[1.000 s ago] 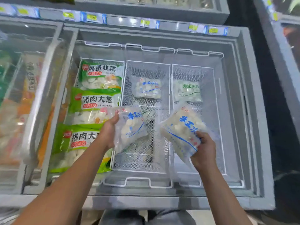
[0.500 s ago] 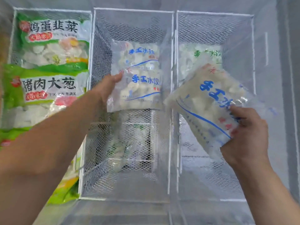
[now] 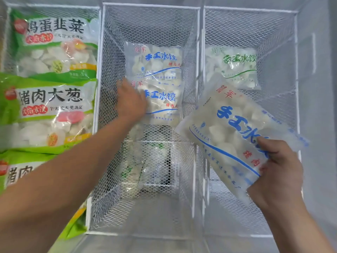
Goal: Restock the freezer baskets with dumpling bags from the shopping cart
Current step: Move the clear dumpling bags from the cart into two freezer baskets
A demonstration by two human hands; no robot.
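Observation:
Two clear dumpling bags with blue lettering lie in the middle wire basket (image 3: 149,7). The far bag (image 3: 156,61) rests at the back. My left hand (image 3: 131,103) reaches down into the basket and holds the left edge of the near bag (image 3: 162,105), which lies just in front of the far one. My right hand (image 3: 279,167) grips the lower corner of a third blue-lettered bag (image 3: 228,136), held tilted in the air above the divider between the middle basket and the right basket (image 3: 251,10).
A clear bag with green lettering (image 3: 235,66) lies at the back of the right basket. The left basket is packed with big green dumpling bags (image 3: 49,110). More bags (image 3: 144,161) show below the middle basket's mesh floor. The freezer's grey wall (image 3: 317,88) runs along the right.
The view has dropped closer into the freezer. My left hand has lowered its bag onto the middle basket's floor in front of the far bag. My right hand keeps its bag raised.

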